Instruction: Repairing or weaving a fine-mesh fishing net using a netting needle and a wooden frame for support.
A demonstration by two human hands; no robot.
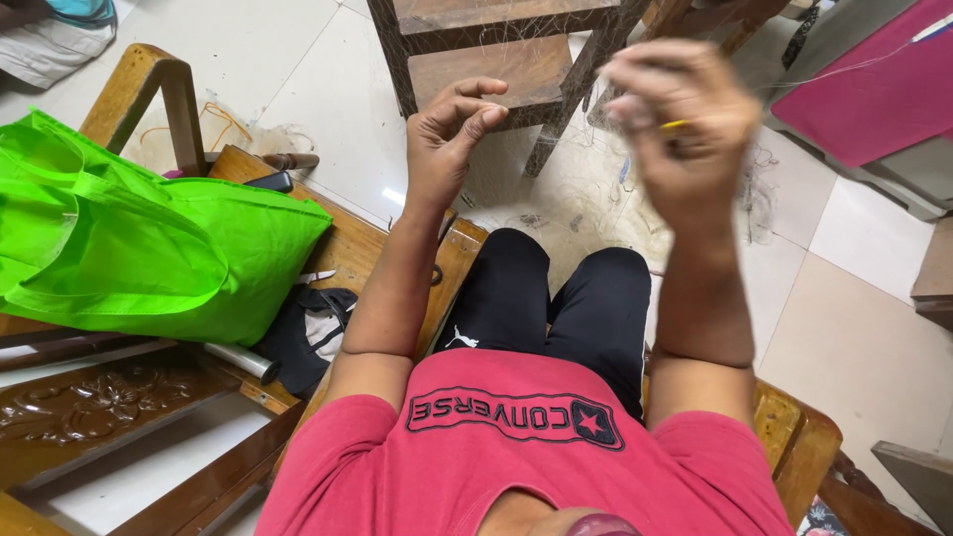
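My left hand [449, 134] pinches fine net [586, 189] threads just above the stool [506, 60], right hand [685, 119], blurred, grips a yellow needle [675, 124] right of it; I judge thin line could slip or snag on stool legs.

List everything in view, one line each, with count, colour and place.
bag: one, bright green, on the wooden bench at left
pouch: one, black and grey, beside the bag
bench: one, brown wood, under and left of the person
stool: one, brown wood, ahead at top
net: one, fine and pale, draped from the stool to the floor
mat: one, magenta, top right
left hand: fingers pinched at the net
right hand: blurred, gripping a small yellow tool
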